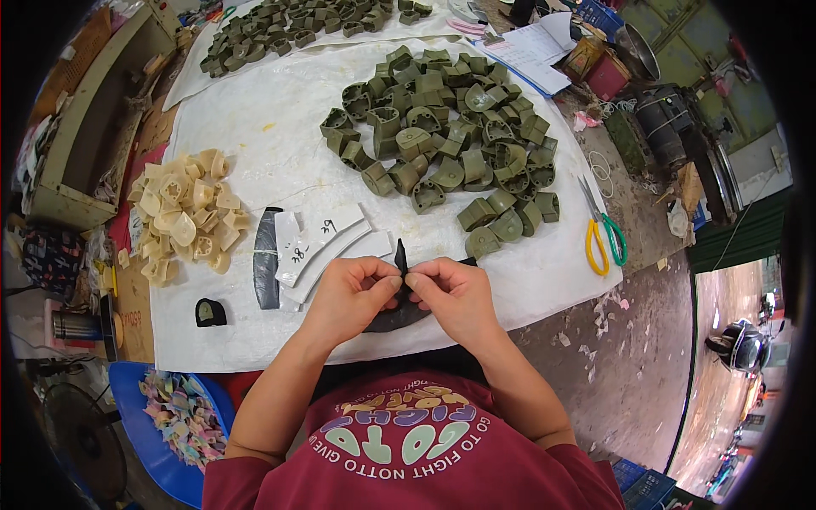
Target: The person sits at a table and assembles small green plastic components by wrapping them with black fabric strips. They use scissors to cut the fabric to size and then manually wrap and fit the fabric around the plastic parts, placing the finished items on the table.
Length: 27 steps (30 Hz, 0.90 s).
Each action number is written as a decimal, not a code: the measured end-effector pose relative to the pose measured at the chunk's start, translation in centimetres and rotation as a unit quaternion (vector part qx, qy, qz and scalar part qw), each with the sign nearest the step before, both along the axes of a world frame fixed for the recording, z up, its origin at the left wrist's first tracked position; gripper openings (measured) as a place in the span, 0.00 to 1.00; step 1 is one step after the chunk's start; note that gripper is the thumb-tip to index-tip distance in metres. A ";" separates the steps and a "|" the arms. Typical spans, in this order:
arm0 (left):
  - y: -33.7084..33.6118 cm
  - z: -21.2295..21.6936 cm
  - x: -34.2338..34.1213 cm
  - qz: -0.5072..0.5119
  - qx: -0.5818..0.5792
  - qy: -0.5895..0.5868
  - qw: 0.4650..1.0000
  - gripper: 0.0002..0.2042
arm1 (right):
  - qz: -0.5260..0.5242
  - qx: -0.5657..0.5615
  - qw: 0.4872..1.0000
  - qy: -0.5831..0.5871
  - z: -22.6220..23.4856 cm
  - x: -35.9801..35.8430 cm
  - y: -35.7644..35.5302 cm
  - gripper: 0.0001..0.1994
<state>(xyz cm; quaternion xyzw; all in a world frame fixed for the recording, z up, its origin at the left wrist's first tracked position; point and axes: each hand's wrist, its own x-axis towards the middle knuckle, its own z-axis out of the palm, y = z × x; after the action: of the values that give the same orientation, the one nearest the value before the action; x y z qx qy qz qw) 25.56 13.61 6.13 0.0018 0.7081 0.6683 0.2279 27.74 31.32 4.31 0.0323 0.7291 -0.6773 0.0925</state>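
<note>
Close to the table's near edge, my left hand (353,293) and my right hand (450,297) meet, thumbs and fingertips closed in a pinch. Between them is a thin, flexible black piece (400,253), its pointed end sticking up past my fingers. More black material (399,318) shows below my hands; whether it is the same piece I cannot tell. Left of my left hand lie white curved sheets (321,246) with handwriting and a stack of black curved strips (266,270). A black-covered shoe heel (210,312) stands farther left.
Olive-green shoe heels (450,127) are heaped beyond my hands, cream heels (187,204) at the left. Scissors (602,234) with yellow and green handles lie at the table's right edge. A blue basin (136,425) of colourful scraps stands lower left. Papers (531,51) lie far right.
</note>
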 end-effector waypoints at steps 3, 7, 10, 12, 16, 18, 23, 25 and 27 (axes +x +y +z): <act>-0.1 0.2 -0.3 -0.008 0.015 -0.001 1.000 0.06 | 0.008 -0.002 1.000 0.002 0.3 -0.1 0.1 0.05; -0.4 0.0 -0.4 -0.025 -0.009 0.026 0.999 0.06 | 0.009 -0.006 1.000 0.001 0.7 -0.2 0.1 0.05; -0.5 0.1 -0.5 -0.036 -0.008 0.027 0.999 0.06 | 0.008 -0.017 1.000 -0.008 0.9 -0.1 0.0 0.05; -0.5 0.3 -0.4 -0.033 0.015 0.024 0.999 0.06 | 0.007 -0.023 1.000 -0.009 0.9 -0.1 0.1 0.05; -0.5 0.5 -0.3 -0.035 0.018 0.027 0.999 0.05 | 0.004 -0.012 1.000 0.011 0.6 -0.1 0.1 0.05; -0.4 0.7 -0.3 -0.035 0.011 0.021 0.999 0.05 | 0.001 -0.007 1.000 0.019 0.5 -0.1 0.1 0.05; -0.2 0.3 -0.2 -0.027 -0.016 0.066 0.997 0.05 | 0.001 -0.004 1.000 0.016 0.5 0.1 0.0 0.05; -0.1 0.0 0.0 -0.014 -0.010 0.065 0.998 0.05 | 0.004 -0.007 1.000 0.017 0.5 0.1 0.0 0.05; 0.1 -0.3 0.1 -0.002 0.005 0.060 0.998 0.04 | 0.009 -0.008 1.000 0.018 0.4 0.1 0.0 0.06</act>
<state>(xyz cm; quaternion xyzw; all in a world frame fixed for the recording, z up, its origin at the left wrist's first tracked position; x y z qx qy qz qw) 25.70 13.68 5.86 0.0443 0.7175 0.6699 0.1857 27.84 31.29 4.74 0.0131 0.7256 -0.6827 0.0858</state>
